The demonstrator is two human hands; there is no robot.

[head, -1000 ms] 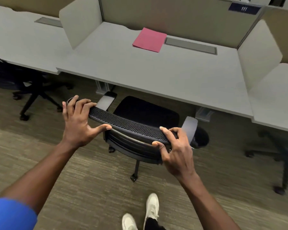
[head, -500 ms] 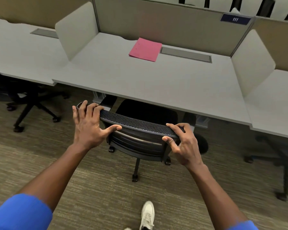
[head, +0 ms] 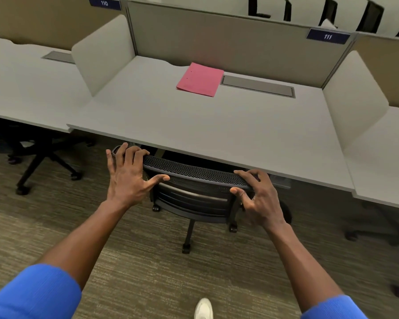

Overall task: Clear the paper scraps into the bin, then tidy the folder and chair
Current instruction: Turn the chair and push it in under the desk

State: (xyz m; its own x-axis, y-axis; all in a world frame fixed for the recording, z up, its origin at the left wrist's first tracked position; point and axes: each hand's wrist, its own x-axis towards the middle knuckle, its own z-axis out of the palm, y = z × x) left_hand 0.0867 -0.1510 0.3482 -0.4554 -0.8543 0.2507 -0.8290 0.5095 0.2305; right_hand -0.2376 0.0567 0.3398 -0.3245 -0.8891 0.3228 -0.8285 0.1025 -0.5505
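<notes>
A black mesh-backed office chair (head: 194, 194) stands pushed under the grey desk (head: 194, 130), its seat hidden beneath the desktop. My left hand (head: 127, 176) grips the left end of the backrest's top edge. My right hand (head: 258, 196) holds the right end, fingers curled over the rim. A pink folder (head: 200, 79) lies flat and closed at the back of the desk, near the partition. No paper scraps or bin are in view.
Grey cubicle partitions (head: 228, 42) and white side dividers (head: 101, 56) enclose the desk. A cable slot (head: 258, 86) lies right of the folder. Other black chair bases stand at left (head: 44, 162) and right (head: 382, 229). My white shoe (head: 203, 308) is on the carpet.
Both hands have pushed the chair forward until its seat and armrests slid under the desk. I have stepped closer to the desk.
</notes>
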